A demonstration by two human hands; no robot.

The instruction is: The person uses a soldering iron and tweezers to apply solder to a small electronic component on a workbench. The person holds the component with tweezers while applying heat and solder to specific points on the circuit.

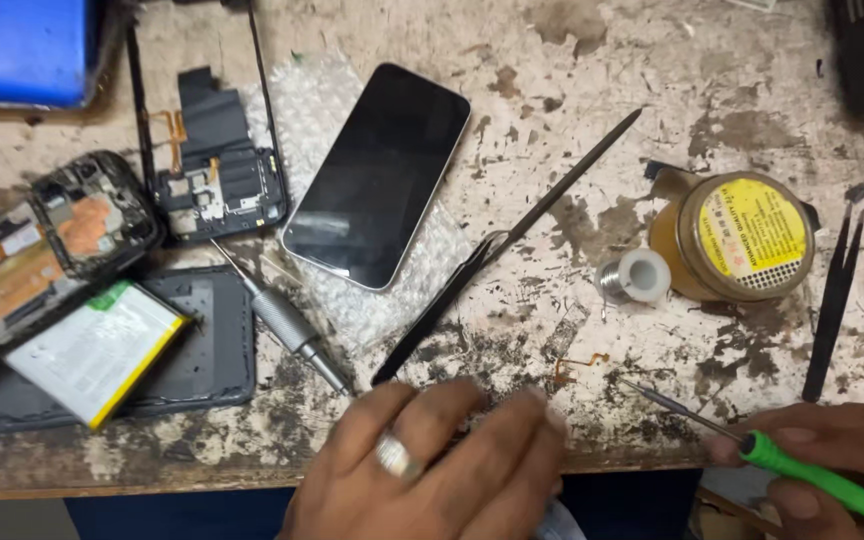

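My left hand (432, 465) rests palm down on the near edge of the worn workbench (592, 60), fingers spread, a ring on one finger, nothing in it. Just beyond its fingertips lie black tweezers (432, 310) and a small orange flex cable (577, 368). My right hand (822, 455) grips a green-handled screwdriver (812, 478), its thin metal tip (667, 400) pointing left toward the flex cable. A white-edged phone (377, 172) lies screen up on bubble wrap (412, 270) at centre.
A long black spudger (572, 175), solder spool (637, 275) and yellow-lidded flux jar (742, 237) sit right of centre, black tweezers (832, 300) at far right. Left: a silver screwdriver (287, 325), phone frame (207, 150), opened phone (42, 250), battery (92, 350), back cover (212, 350).
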